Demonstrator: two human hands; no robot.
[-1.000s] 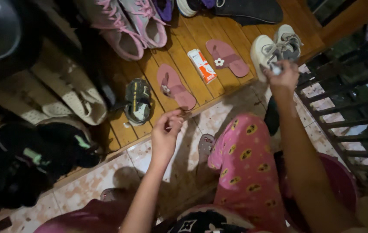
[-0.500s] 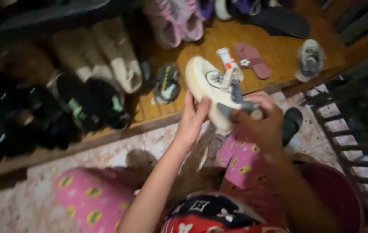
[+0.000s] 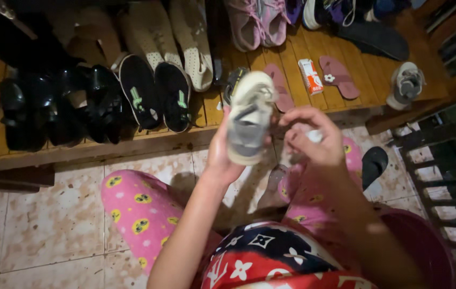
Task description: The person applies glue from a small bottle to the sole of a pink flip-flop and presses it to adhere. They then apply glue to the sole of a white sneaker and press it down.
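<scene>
The left hand (image 3: 222, 155) is gripping a small white and grey fabric sneaker (image 3: 249, 115), raised just in front of the slatted wooden shoe rack (image 3: 185, 136). The right hand (image 3: 313, 142) is pinching a small white object (image 3: 314, 136) beside the sneaker. Holding the sneaker steady, sole braced in the palm, should help. Its upper looks soft, its sole rubbery.

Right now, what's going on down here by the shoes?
A person in pink patterned trousers sits on the tiled floor before a low wooden shoe rack. The left hand holds up a small grey and white shoe, while the right hand is beside it, fingers curled around something small and white. The matching shoe sits on the rack's right end, near pink sandals and a small box.
</scene>
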